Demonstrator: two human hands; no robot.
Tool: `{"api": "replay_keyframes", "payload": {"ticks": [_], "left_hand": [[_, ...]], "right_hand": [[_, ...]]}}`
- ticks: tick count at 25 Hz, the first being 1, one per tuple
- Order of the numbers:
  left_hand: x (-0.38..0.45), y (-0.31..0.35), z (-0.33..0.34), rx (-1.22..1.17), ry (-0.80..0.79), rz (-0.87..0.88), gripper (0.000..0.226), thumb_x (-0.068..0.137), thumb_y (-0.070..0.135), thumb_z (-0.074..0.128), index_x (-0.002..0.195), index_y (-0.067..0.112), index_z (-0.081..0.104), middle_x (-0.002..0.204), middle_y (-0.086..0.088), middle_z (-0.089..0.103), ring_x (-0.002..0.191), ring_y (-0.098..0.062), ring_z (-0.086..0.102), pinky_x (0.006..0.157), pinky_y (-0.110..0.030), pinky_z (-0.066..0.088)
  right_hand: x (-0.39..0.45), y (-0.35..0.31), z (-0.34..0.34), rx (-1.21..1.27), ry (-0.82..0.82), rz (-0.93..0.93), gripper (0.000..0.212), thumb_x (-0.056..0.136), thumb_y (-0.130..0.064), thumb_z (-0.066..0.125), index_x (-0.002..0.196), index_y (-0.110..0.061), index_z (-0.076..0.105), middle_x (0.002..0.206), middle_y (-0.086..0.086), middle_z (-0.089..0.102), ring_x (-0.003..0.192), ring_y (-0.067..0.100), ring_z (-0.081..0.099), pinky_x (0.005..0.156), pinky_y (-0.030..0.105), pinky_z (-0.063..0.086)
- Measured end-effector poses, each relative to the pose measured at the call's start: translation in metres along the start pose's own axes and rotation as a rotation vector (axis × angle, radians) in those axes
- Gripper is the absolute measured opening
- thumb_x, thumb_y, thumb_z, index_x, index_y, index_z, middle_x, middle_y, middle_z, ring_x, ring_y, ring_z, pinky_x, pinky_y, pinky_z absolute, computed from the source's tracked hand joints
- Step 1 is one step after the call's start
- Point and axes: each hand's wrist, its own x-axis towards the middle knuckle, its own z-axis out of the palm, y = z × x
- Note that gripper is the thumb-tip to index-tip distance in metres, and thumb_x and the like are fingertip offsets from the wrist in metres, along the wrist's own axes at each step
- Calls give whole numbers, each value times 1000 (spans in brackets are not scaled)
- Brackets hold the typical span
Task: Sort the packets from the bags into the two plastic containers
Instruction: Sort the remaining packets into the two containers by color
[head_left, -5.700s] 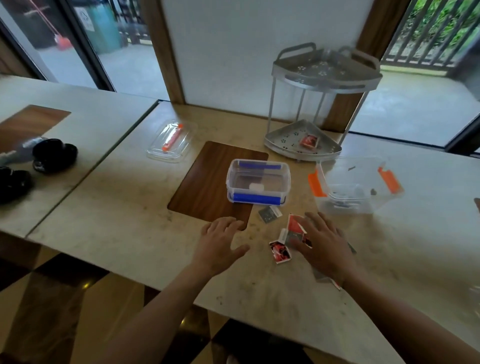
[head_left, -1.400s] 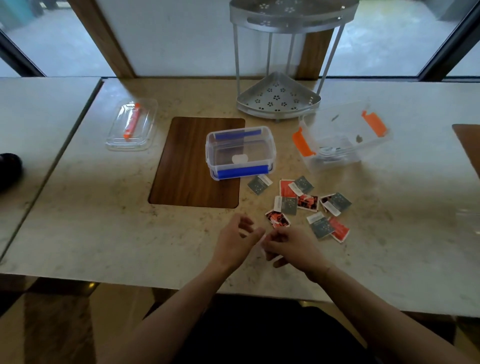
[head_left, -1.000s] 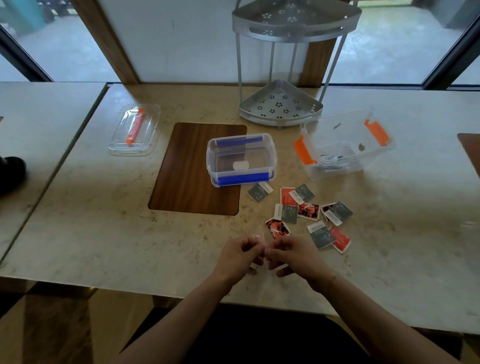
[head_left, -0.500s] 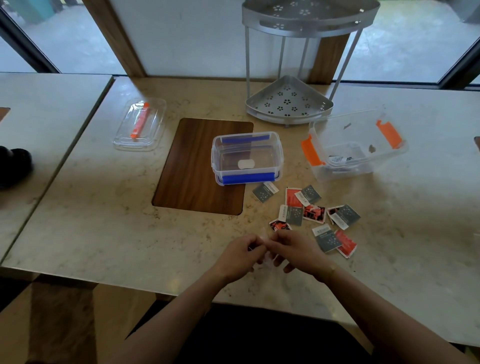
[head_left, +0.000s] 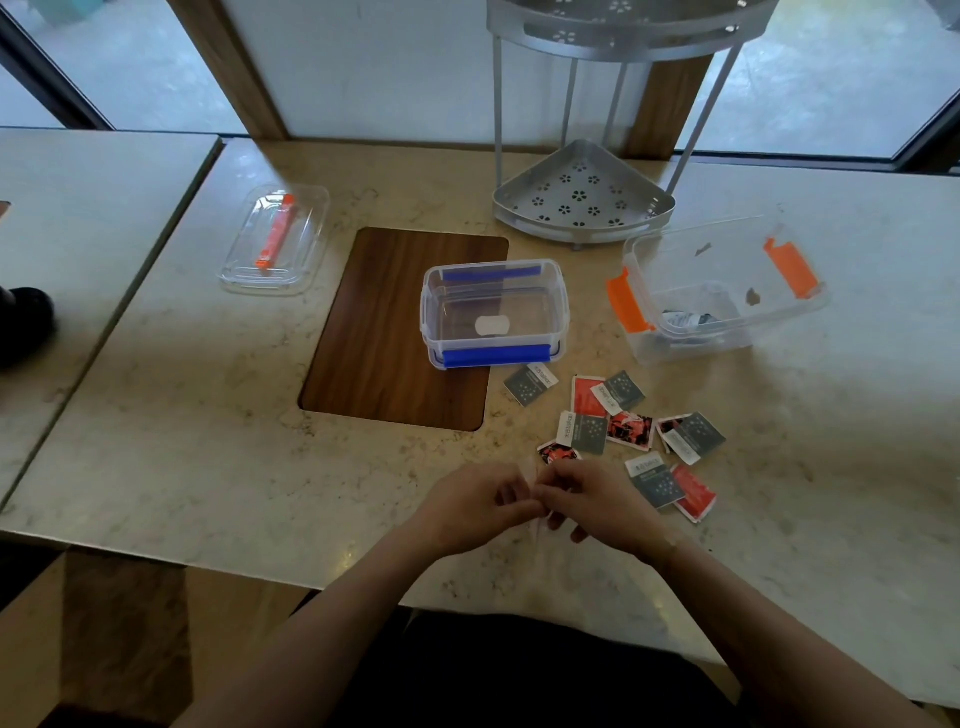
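Both your left hand (head_left: 475, 506) and right hand (head_left: 597, 501) pinch a clear plastic bag (head_left: 532, 475) just below the scattered packets (head_left: 631, 431); pull its mouth apart gently, keeping it over the table (head_left: 208, 441).

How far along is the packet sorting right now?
Barely started. Done: packets are spread loose on the table, and the orange-clip container holds what looks like one or two. In hand: left hand and right hand pinch a clear bag together. Left: every loose packet; the blue-clip container still has its lid on.
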Motion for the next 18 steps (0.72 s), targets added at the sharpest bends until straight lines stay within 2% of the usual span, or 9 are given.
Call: {"api": "replay_keyframes", "payload": {"ticks": [3,7,9,13,15,18], "left_hand": [[3,-1,-1,-100,-35,-2,18,92,36,60,101,23,70,92,7,68,80,-4,60,78,-30,53],[2,0,-3,-201,-86,-45,12,95,27,56,92,30,67,83,9,67,73,1,60,71,-17,46],[3,0,-3,-225,-92,-68,14,95,26,55,92,27,69,83,6,68,73,-1,60,69,-17,46],[4,1,-1,-227,-71,-79,17,94,24,56,84,21,69,76,9,65,71,-4,59,74,-26,49],[4,3,1,-192,-52,-72,18,92,23,56,78,22,67,71,13,60,70,-6,56,74,-33,50],[6,6,2,-92,-9,-54,18,90,24,56,75,18,64,67,12,56,68,-11,53,70,-39,48]], "right_hand": [[2,-1,-3,-50,22,-34,16,91,-36,60,83,-26,68,76,-4,71,70,12,71,63,36,62],[4,1,-2,-131,32,-43,17,90,-41,58,78,-31,65,68,-9,69,65,13,69,62,39,62],[4,0,0,-171,39,-36,18,90,-42,56,78,-31,63,66,-10,69,62,11,67,62,38,61],[3,-3,4,-237,28,-16,20,94,-35,53,83,-22,64,69,-5,69,54,3,58,59,25,52],[2,-4,5,-288,45,-32,21,94,-34,53,82,-21,63,70,-5,68,58,2,56,57,19,44],[4,-3,7,-283,86,-46,21,91,-32,56,79,-18,63,73,0,68,67,14,62,61,29,48]]}}
